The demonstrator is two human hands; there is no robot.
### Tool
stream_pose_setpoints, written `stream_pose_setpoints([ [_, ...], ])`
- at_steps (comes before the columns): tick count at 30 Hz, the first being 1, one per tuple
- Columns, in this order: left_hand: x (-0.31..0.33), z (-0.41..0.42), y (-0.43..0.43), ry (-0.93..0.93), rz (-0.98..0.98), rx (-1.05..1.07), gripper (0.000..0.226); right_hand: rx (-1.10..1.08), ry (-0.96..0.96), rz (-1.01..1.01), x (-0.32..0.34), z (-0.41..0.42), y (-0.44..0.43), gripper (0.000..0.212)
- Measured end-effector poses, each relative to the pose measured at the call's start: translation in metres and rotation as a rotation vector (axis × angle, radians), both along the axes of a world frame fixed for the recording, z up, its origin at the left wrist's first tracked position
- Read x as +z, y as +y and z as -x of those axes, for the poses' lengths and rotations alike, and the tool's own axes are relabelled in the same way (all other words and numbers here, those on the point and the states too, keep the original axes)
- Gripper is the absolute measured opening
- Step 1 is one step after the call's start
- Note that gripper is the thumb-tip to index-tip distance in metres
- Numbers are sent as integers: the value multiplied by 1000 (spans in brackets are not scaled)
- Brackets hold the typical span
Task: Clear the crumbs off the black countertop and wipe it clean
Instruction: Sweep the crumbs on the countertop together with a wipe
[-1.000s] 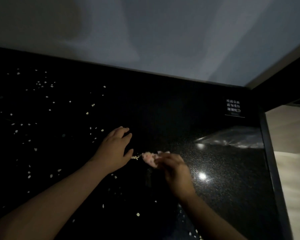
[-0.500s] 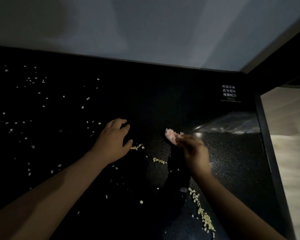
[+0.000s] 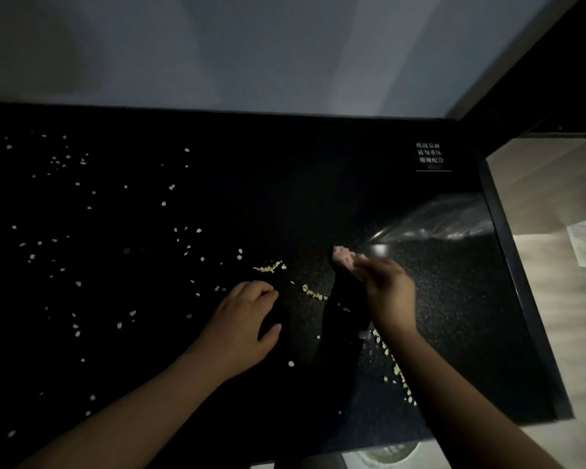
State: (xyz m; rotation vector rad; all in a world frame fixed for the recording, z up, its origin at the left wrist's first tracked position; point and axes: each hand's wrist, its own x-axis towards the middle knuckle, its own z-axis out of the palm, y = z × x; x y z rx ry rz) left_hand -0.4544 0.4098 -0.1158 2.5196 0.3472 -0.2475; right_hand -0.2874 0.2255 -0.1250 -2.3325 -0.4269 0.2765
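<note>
Pink rag [image 3: 344, 259] pinched in the right hand [image 3: 388, 294] looks soft and floppy, so best held bunched, while the seemingly empty left hand [image 3: 244, 321] rests loosely curled beside probably featherlight crumbs [image 3: 313, 293].

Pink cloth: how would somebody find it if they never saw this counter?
Look at the black countertop scattered with pale crumbs. Toward its right side, the right hand pinches the pink cloth, a small wad just left of a clear plastic bag. Nothing else there is pink.
</note>
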Motion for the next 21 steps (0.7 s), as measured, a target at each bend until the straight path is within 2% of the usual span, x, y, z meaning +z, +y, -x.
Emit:
stream_pose_setpoints([
  [4,-7,9,-11,30,-2,-16,59,77,-27,63,-9,31,2,17],
  [7,-9,15,-16,59,-80,-37,60,174,29,23,-7,58,2,16],
  [10,-10,17,-21,68,-137,-23,58,70,93,-139,7,56,-10,18],
  [12,-11,16,-25,76,-131,7,58,-34,44,-198,16,47,-28,21],
  [19,-10,16,-39,100,-142,85,64,-204,-30,-45,12,27,-92,18],
  [21,-10,16,-41,104,-154,92,65,-195,-10,13,2,28,-97,18],
])
